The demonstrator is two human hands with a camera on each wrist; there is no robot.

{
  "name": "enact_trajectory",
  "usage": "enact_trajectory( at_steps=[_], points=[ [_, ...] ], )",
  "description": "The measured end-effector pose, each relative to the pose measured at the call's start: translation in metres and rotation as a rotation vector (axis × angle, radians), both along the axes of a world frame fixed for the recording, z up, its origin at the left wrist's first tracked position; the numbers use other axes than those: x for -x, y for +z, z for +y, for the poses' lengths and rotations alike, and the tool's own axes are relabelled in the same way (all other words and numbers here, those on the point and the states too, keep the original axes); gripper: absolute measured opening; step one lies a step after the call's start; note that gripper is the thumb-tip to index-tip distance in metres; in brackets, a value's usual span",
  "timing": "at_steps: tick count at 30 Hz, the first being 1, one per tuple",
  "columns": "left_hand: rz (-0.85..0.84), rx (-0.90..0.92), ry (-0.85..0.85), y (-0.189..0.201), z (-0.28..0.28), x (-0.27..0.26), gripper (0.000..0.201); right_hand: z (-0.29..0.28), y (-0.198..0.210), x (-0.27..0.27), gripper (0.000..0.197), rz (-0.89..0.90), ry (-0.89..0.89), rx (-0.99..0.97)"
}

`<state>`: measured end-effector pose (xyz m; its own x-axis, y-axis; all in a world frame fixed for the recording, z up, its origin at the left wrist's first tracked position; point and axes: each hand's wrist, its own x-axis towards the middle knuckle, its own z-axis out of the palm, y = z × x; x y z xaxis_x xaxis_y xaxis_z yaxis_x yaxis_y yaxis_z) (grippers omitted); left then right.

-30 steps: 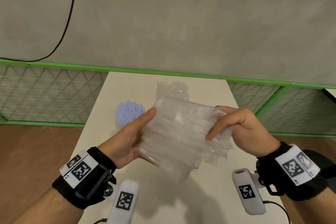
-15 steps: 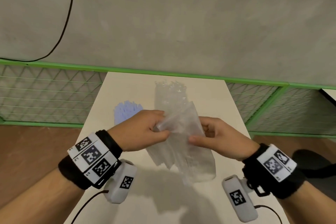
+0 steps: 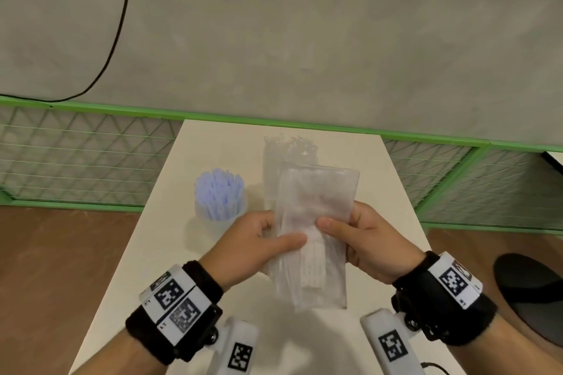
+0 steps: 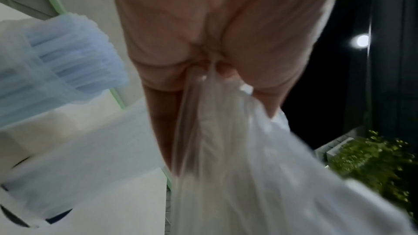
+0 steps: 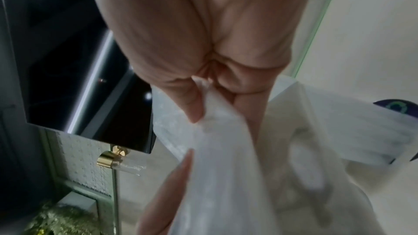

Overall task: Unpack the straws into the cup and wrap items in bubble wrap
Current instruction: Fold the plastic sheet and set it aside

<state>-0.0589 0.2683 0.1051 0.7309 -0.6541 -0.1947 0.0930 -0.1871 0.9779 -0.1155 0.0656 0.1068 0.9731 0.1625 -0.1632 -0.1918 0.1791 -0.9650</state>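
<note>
A translucent plastic bundle (image 3: 315, 201) with a dotted bubble texture stands upright over the white table (image 3: 380, 192). White straw-like strips show through its lower half. My left hand (image 3: 274, 237) grips its left edge with the thumb across the front. On the opposite edge my right hand (image 3: 344, 228) grips it the same way. The wrist views show each hand, left hand (image 4: 214, 60) and right hand (image 5: 203, 96), pinching the bundle (image 4: 248, 167) (image 5: 226, 167). A clear cup (image 3: 221, 216) packed with blue straws (image 3: 219, 189) stands left of the bundle.
Another clear crinkled plastic piece (image 3: 289, 149) lies on the table behind the bundle. A green mesh fence (image 3: 91, 161) runs along the far side. A black round seat (image 3: 533, 292) is at the right, off the table. The left table edge drops to brown floor.
The bundle went from lying sideways between my hands to standing upright. Both hands shifted to its side edges, thumbs now on the front.
</note>
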Motion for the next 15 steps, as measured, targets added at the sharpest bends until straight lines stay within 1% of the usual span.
enact_trajectory(
  at_steps=[2, 5, 6, 8, 9, 11, 12, 13, 15],
  points=[
    [0.012, 0.009, 0.034, 0.001, 0.001, 0.0, 0.012, -0.001, -0.003, 0.001, 0.035, -0.028, 0.008, -0.021],
    [0.117, 0.054, 0.049, 0.003, 0.002, 0.0, 0.033, -0.002, -0.004, 0.004, 0.028, -0.08, -0.003, 0.014],
    [0.16, 0.066, 0.064, 0.006, 0.002, 0.001, 0.032, -0.002, -0.004, 0.005, 0.03, -0.102, -0.005, 0.038],
    [0.21, 0.091, 0.059, 0.009, 0.0, 0.001, 0.026, -0.002, -0.001, 0.005, 0.032, -0.157, 0.035, 0.068],
    [0.216, 0.098, 0.043, 0.009, -0.001, 0.002, 0.029, -0.003, 0.0, 0.006, 0.033, -0.189, 0.058, 0.084],
    [0.254, 0.096, 0.025, 0.013, -0.002, 0.005, 0.056, -0.003, 0.001, 0.006, 0.043, -0.241, 0.086, 0.138],
    [0.275, 0.088, 0.042, 0.013, -0.002, 0.006, 0.064, -0.003, 0.002, 0.005, 0.05, -0.26, 0.101, 0.166],
    [0.288, 0.081, 0.066, 0.013, -0.002, 0.006, 0.063, -0.004, 0.003, 0.005, 0.055, -0.276, 0.108, 0.189],
    [0.299, 0.102, 0.109, 0.014, -0.001, 0.005, 0.045, -0.004, 0.005, 0.006, 0.056, -0.312, 0.117, 0.214]
  ],
)
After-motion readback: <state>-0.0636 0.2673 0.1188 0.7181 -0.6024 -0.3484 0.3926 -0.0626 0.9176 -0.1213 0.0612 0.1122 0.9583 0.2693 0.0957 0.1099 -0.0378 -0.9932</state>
